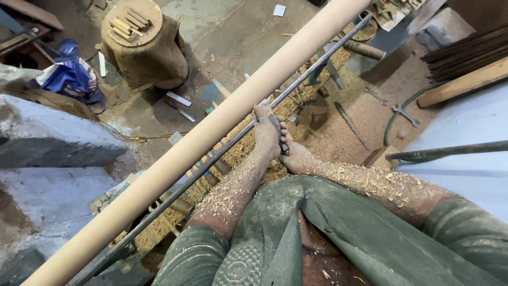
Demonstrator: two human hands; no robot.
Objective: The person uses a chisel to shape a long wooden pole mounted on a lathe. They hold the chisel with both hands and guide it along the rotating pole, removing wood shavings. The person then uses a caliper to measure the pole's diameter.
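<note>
A long pale wooden pole point(211, 130) runs diagonally from lower left to upper right, with a thin metal rail point(312, 69) alongside it. My left hand point(267, 132) rests on the rail next to the pole, fingers curled around a dark tool. My right hand point(296, 158) sits just behind it, closed on the same tool's handle point(284, 148). Both forearms are coated in wood shavings. The tool's tip is hidden by my left hand.
Sawdust point(338, 122) covers the floor under the pole. Two spanners point(405, 114) and a dark file point(350, 124) lie to the right. A wooden stump point(143, 45) with small wood blocks stands upper left, blue cloth point(69, 74) beside it. A green pipe point(450, 151) crosses at right.
</note>
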